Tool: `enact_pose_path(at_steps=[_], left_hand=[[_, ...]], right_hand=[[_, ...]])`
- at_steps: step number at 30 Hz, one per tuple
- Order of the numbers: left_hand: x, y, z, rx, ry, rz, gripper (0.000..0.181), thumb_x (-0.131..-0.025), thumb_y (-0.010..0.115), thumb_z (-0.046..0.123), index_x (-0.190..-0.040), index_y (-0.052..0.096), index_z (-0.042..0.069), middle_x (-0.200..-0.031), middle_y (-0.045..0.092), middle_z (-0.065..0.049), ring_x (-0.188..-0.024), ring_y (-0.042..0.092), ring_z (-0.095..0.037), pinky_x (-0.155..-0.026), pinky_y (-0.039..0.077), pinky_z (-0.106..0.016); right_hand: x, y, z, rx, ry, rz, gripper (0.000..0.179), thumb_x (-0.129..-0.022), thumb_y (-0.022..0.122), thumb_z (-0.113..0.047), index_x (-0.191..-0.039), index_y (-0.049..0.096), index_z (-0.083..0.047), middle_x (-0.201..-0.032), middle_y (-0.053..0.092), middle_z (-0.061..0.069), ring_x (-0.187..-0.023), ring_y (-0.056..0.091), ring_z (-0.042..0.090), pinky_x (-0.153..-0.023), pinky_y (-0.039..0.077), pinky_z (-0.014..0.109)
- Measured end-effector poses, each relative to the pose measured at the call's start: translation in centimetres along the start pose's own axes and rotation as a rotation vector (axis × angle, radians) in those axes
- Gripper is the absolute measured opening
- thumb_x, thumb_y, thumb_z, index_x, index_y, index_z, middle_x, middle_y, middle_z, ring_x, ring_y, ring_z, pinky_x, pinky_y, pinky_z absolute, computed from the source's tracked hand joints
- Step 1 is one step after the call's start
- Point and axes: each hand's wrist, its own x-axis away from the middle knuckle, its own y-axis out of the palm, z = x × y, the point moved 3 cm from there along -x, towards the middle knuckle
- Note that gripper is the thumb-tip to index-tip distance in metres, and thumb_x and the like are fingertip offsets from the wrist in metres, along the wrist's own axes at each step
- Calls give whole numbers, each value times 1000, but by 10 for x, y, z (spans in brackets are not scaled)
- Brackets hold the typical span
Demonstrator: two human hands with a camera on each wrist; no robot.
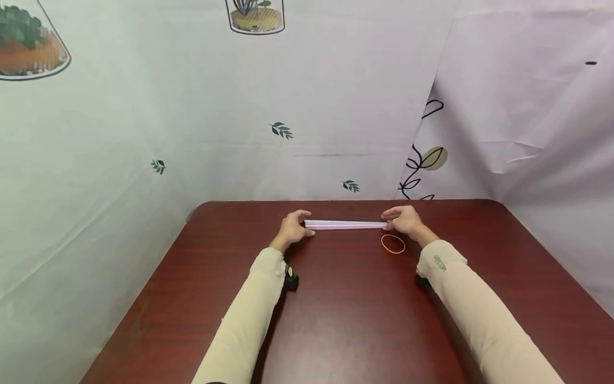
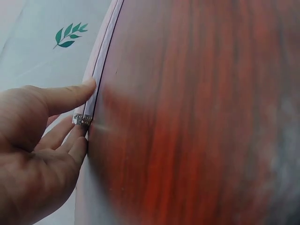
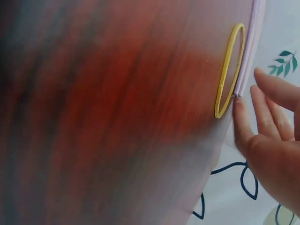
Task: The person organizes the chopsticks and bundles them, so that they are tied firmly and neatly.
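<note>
A bundle of slim white-and-pink sticks (image 1: 345,225), like wrapped straws, lies crosswise near the table's far edge. My left hand (image 1: 291,226) holds its left end, the digits on either side. In the left wrist view, a fingertip (image 2: 90,88) overlaps the sticks close to their shiny, crimped ends (image 2: 82,119). At the opposite end, my right hand (image 1: 404,220) has its digits spread, and one fingertip (image 3: 239,105) meets the stick ends. Just in front of that hand lies a yellow rubber band (image 1: 393,244), a long narrow loop in the right wrist view.
The dark red wooden table (image 1: 355,320) spreads out beneath both forearms. Behind it hangs a pale cloth (image 1: 312,96) printed with leaves and jars, reaching down to the table's back edge. Folds of cloth (image 1: 542,133) line the right side.
</note>
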Motion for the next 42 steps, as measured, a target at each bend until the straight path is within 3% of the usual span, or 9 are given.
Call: enact_pose_path(at_steps=[6, 13, 17, 23, 35, 42], left_hand=[[-1, 1, 2, -48, -4, 20, 54, -80, 80, 2, -130, 62, 5, -134, 61, -16, -129, 53, -30, -104, 43, -43], [2, 2, -1, -89, -24, 79, 43, -80, 80, 4, -121, 67, 6, -125, 66, -18, -123, 57, -32, -99, 47, -44], [3, 3, -3, -84, -30, 80, 42, -80, 80, 3, -120, 68, 6, -124, 66, -17, -122, 58, -32, -98, 48, -44], [2, 4, -2, -107, 7, 64, 40, -81, 80, 6, -118, 68, 6, -121, 67, -15, -118, 59, -32, -97, 48, -45], [-2, 5, -1, -171, 76, -37, 35, -79, 80, 4, -113, 70, 8, -119, 67, -12, -114, 60, -29, -97, 47, -44], [-3, 8, 2, -210, 118, -125, 30, -83, 76, 4, -113, 71, 7, -117, 67, -11, -109, 60, -28, -94, 48, -42]], right_hand=[[-1, -3, 12, -53, 2, -31, 42, -81, 72, 9, -121, 61, 14, -122, 64, 28, -105, 66, 28, -75, 53, 22], [-2, -2, 14, 81, -30, 6, 33, -79, 77, 3, -111, 69, 7, -112, 71, 21, -100, 69, 26, -81, 53, 31], [-3, 0, 15, 140, -45, 9, 31, -79, 79, -1, -108, 72, 5, -108, 73, 18, -102, 69, 29, -85, 53, 35], [-5, -1, 15, 181, -81, 2, 27, -78, 81, -4, -103, 74, 3, -102, 74, 15, -95, 69, 26, -80, 52, 32], [-4, 0, 15, 132, -106, -64, 24, -82, 74, 3, -105, 72, 7, -104, 72, 19, -97, 62, 28, -72, 49, 22], [-5, -1, 19, 115, -120, -74, 23, -82, 73, 6, -105, 71, 9, -100, 71, 19, -90, 59, 23, -69, 48, 22]])
